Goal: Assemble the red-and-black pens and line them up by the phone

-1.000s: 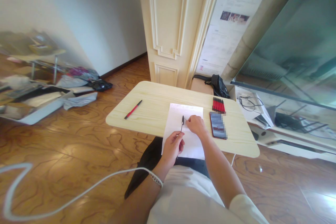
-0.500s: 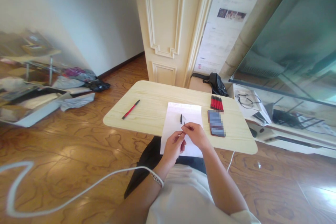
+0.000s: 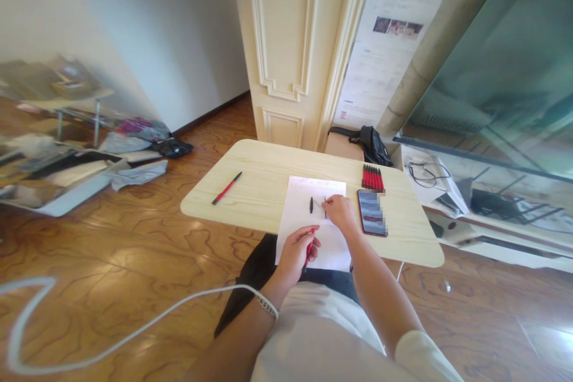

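Observation:
My left hand (image 3: 299,250) is closed round a red pen barrel (image 3: 308,249), which stands upright and slightly tilted near the front edge of the sheet of paper (image 3: 290,215). Farther forward over the paper, my right hand (image 3: 336,210) pinches a thin dark stick (image 3: 325,213) that looks like a pen refill. Just left of those fingertips lies a short black pen part (image 3: 311,205). A thin greyish piece or shadow beside it is too faint to make out.
A red and black pen (image 3: 227,188) lies at the table's left. To the right are a row of several red pens (image 3: 373,177) and a phone (image 3: 371,212). A black bag (image 3: 370,142) sits behind the table (image 3: 264,161). A white cable (image 3: 170,308) runs to my left wrist.
My hands have come apart. The right one has moved forward and right with the thin dark stick, while the left stays low with the red barrel now showing.

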`<state>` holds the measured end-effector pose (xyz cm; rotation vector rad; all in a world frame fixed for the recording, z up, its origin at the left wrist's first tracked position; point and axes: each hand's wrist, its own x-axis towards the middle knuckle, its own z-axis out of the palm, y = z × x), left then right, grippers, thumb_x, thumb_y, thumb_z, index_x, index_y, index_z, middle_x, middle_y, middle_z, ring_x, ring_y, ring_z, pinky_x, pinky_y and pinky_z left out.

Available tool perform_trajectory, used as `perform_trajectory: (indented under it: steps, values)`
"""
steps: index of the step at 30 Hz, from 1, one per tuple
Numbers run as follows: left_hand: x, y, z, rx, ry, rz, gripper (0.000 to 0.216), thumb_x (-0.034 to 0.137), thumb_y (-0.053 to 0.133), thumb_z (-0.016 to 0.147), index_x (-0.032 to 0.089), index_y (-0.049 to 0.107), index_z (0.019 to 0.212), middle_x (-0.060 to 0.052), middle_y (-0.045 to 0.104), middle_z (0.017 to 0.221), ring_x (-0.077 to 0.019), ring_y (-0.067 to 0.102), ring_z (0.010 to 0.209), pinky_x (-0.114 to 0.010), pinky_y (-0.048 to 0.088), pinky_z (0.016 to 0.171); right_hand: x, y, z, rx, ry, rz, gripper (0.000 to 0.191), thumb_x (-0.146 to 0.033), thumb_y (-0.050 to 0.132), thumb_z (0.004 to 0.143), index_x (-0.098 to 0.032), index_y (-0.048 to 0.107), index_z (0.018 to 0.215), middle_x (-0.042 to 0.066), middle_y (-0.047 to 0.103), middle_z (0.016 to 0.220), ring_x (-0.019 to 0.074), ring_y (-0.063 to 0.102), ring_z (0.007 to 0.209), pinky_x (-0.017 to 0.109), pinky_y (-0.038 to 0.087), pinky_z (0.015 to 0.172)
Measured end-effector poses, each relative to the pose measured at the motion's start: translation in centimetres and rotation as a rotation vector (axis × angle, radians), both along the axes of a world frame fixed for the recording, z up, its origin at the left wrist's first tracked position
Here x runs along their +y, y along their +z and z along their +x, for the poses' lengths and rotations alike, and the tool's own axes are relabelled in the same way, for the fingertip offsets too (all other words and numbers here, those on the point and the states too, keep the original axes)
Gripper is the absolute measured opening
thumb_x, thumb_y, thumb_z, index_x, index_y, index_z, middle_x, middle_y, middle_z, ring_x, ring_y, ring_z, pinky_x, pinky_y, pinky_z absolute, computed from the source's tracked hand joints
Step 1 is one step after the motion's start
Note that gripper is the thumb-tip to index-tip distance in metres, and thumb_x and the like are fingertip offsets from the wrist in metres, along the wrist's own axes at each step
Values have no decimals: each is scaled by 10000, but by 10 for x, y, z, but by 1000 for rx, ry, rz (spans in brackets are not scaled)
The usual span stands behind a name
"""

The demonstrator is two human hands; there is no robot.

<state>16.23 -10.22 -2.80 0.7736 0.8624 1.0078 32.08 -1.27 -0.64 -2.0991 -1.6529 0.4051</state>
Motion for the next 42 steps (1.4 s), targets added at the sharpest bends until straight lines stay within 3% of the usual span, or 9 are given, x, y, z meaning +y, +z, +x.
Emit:
perform_trajectory:
  steps: [4, 8, 14, 17, 19, 23, 35, 39, 42]
  values:
    - [0, 3, -2, -25, 8, -31, 448, 361, 657, 745, 116, 587, 1113, -37, 628, 711, -102, 565, 502, -210, 385, 450, -2, -1, -3, -25, -6, -2, 209, -346, 607, 783, -166, 713, 790, 127, 710, 796, 225, 633, 786, 295, 405, 683]
    - [-2, 11, -1, -54, 1, -32, 433, 383, 669, 760, 150, 542, 1102, -45, 646, 763, -137, 624, 587, -261, 487, 556, -10, 4, -3, 126, -14, 127, 251, -391, 568, 808, -168, 682, 801, 88, 700, 754, 192, 615, 728, 282, 402, 655]
    - [-5, 18, 2, 9, 87, -24, 339, 423, 658, 770, 174, 479, 916, -39, 662, 727, -127, 621, 540, -222, 461, 498, -56, 0, -25, 866, 83, 74, 353, -468, 527, 818, -149, 665, 879, 60, 673, 735, 131, 567, 553, 239, 406, 490]
    - [-5, 19, 2, 27, 101, 14, 331, 443, 645, 772, 186, 459, 864, -10, 638, 633, -115, 584, 473, -190, 398, 425, -76, -4, -38, 1229, 142, -28, 401, -485, 546, 811, -133, 637, 980, -1, 582, 548, 127, 505, 405, 253, 392, 406]
    - [-5, 21, 2, 28, 102, 42, 330, 458, 634, 773, 192, 447, 838, 11, 610, 573, -107, 549, 425, -178, 345, 382, -83, -4, -41, 1382, 178, -71, 414, -482, 551, 814, -121, 621, 1005, -31, 521, 463, 143, 483, 347, 271, 388, 368]
    - [-6, 26, 2, 31, 89, 69, 328, 475, 609, 781, 200, 433, 817, 32, 583, 515, -99, 504, 369, -175, 285, 343, -86, -2, -42, 1526, 246, -131, 385, -433, 576, 811, -104, 622, 1005, -14, 547, 453, 175, 523, 352, 291, 420, 360]
    - [-9, 30, 3, 50, 11, 102, 308, 468, 575, 803, 219, 397, 835, 71, 542, 447, -97, 454, 320, -182, 298, 341, -85, -7, -37, 1521, 191, -144, 317, -384, 661, 751, -113, 667, 915, 43, 638, 595, 145, 552, 447, 259, 429, 422]
    - [-12, 30, 2, 68, -43, 111, 356, 503, 597, 781, 225, 393, 868, 68, 568, 497, -101, 489, 339, -173, 295, 337, -74, -6, -26, 1340, 99, -6, 334, -390, 686, 719, -141, 674, 941, 71, 685, 801, 128, 577, 595, 252, 455, 549]
    - [-12, 26, 1, 111, -31, 133, 369, 508, 598, 785, 218, 424, 932, 58, 579, 526, -103, 514, 371, -175, 323, 355, -55, -4, -9, 1037, 68, 117, 322, -399, 637, 747, -151, 664, 949, 60, 685, 775, 122, 552, 582, 249, 424, 548]
